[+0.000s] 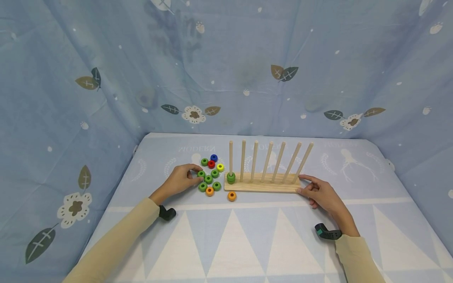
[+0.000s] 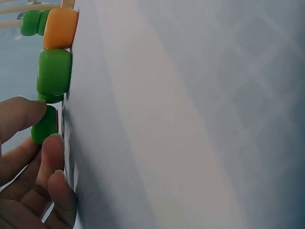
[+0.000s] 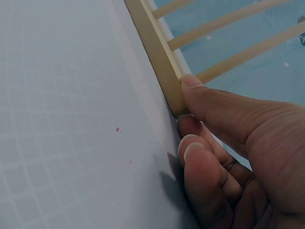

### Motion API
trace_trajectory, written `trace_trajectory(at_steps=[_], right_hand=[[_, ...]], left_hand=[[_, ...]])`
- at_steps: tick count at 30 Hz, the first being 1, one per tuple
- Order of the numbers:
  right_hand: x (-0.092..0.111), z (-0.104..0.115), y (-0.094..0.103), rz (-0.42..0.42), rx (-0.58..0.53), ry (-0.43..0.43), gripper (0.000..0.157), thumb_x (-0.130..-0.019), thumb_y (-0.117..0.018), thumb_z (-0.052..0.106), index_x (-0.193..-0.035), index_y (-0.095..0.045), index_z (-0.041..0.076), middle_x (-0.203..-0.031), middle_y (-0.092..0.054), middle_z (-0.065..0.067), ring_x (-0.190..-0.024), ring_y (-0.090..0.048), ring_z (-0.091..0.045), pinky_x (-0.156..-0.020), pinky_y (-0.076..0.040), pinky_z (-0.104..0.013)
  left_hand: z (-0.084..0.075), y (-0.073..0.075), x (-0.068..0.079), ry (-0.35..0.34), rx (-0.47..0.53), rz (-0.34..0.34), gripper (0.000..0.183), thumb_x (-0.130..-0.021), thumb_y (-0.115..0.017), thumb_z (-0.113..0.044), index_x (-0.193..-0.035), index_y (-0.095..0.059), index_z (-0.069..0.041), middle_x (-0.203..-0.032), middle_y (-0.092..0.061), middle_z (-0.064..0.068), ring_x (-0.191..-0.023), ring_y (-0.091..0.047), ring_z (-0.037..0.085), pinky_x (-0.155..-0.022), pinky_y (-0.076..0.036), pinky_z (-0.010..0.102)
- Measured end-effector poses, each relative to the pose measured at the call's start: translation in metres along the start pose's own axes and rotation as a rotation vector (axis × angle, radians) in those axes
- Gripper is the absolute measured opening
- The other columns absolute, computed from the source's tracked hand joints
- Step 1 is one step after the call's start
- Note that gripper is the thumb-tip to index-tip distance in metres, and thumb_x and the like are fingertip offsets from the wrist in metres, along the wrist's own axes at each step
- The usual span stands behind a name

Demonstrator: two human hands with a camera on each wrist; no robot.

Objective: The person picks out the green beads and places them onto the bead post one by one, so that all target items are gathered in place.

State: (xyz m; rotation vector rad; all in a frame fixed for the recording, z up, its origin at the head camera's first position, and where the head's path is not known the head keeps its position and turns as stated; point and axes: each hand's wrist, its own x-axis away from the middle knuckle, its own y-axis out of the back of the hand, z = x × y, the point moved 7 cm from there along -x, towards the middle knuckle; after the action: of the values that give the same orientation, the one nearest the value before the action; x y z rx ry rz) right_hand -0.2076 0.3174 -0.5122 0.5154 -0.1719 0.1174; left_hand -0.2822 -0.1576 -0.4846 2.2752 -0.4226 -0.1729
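The left hand (image 1: 180, 181) is at the left side of the bead group, and its thumb and a finger pinch one green bead (image 1: 201, 174). This bead is at the left edge of the group, close to the cloth; whether it is lifted, I cannot tell. The other fingers of this hand are bent and hold nothing.

The right hand (image 1: 320, 192) holds the right end of the wooden peg board (image 1: 262, 188) — the thumb presses at the front corner and the index finger is at the back corner, with the remaining fingers curled below.

The board lies flat on the table and carries seven upright wooden pegs. On the leftmost peg (image 1: 231, 155) sit green beads (image 1: 231, 179), at the bottom, one above another; the other six pegs are bare. One orange bead (image 1: 231, 196) lies just in front of the board, near its left end.

To the left of the board, beside the pinched bead, lie more green beads, a blue bead (image 1: 214, 157), a red bead (image 1: 211, 164), a yellow bead (image 1: 220, 168) and a second orange bead (image 1: 210, 191). A patterned tablecloth (image 1: 262, 243) is under everything, and behind hangs a blue curtain (image 1: 244, 47) with leaves and flowers.
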Motion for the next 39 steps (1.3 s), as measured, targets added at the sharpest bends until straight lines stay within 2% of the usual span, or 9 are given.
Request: trace_trajectory(at_steps=[4, 12, 26, 39], right_hand=[[0.000, 0.000, 0.000, 0.001, 0.000, -0.006, 0.071, -0.094, -0.078, 0.033, -0.153, -0.047, 0.009, -0.089, -0.063, -0.014, -0.055, -0.052, -0.014, -0.051, -0.051, -0.031], [0.000, 0.001, 0.001, -0.006, 0.007, -0.005, 0.071, -0.094, -0.078, 0.033, -0.153, -0.048, 0.008, -0.087, -0.062, -0.013, -0.054, -0.052, -0.014, -0.050, -0.051, -0.031], [0.002, 0.002, 0.000, -0.001, -0.010, -0.018, 0.071, -0.094, -0.078, 0.033, -0.154, -0.047, 0.009, -0.089, -0.063, -0.014, -0.055, -0.051, -0.013, -0.051, -0.051, -0.030], [0.000, 0.000, 0.000, -0.007, -0.001, -0.001, 0.070, -0.094, -0.078, 0.031, -0.153, -0.048, 0.008, -0.088, -0.062, -0.014, -0.054, -0.051, -0.014, -0.050, -0.051, -0.031]], left_hand=[[-0.001, 0.003, 0.000, -0.007, 0.002, -0.018, 0.034, -0.092, -0.080, -0.025, -0.121, -0.073, -0.010, -0.101, -0.068, 0.002, -0.065, -0.052, 0.017, -0.055, -0.041, 0.029], [-0.004, 0.009, 0.001, -0.009, 0.009, -0.035, 0.034, -0.092, -0.081, -0.026, -0.122, -0.073, -0.011, -0.078, -0.062, 0.004, -0.063, -0.051, 0.018, -0.053, -0.040, 0.029], [-0.017, 0.021, 0.002, -0.029, 0.023, -0.064, 0.035, -0.093, -0.080, -0.027, -0.124, -0.072, -0.011, -0.083, -0.065, 0.007, -0.057, -0.053, 0.019, -0.047, -0.044, 0.031], [-0.036, 0.032, 0.004, -0.067, 0.009, -0.089, 0.038, -0.093, -0.079, -0.028, -0.126, -0.072, -0.011, -0.079, -0.063, 0.003, -0.055, -0.051, 0.019, -0.044, -0.042, 0.032]])
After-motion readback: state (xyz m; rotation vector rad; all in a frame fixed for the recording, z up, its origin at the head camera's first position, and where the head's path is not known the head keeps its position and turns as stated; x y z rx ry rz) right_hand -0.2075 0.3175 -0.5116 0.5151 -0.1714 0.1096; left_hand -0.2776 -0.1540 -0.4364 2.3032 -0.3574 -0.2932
